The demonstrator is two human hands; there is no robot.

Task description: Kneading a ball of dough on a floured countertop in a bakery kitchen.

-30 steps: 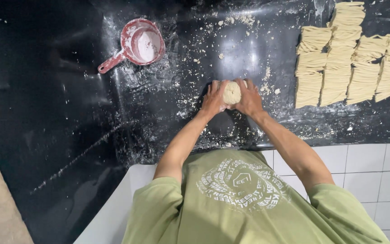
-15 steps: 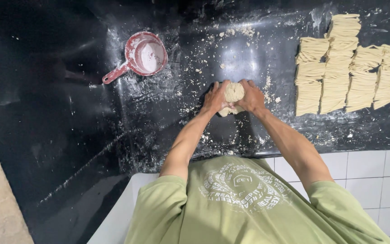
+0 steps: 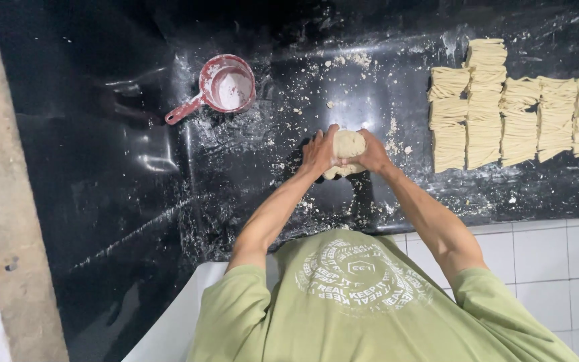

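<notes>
On the floured black worktop (image 3: 135,167), both hands still clasp the dough (image 3: 347,145).

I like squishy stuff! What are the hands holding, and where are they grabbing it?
Both hands hold a pale lump of dough on the black worktop: left hand on its left side, right hand on its right.

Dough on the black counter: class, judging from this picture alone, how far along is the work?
Done: many cut noodle bundles lie in rows at the right. In hand: the left hand and right hand press a dough ball on the floured black counter. Left: this ball is uncut; a red scoop of flour stands nearby.
</notes>
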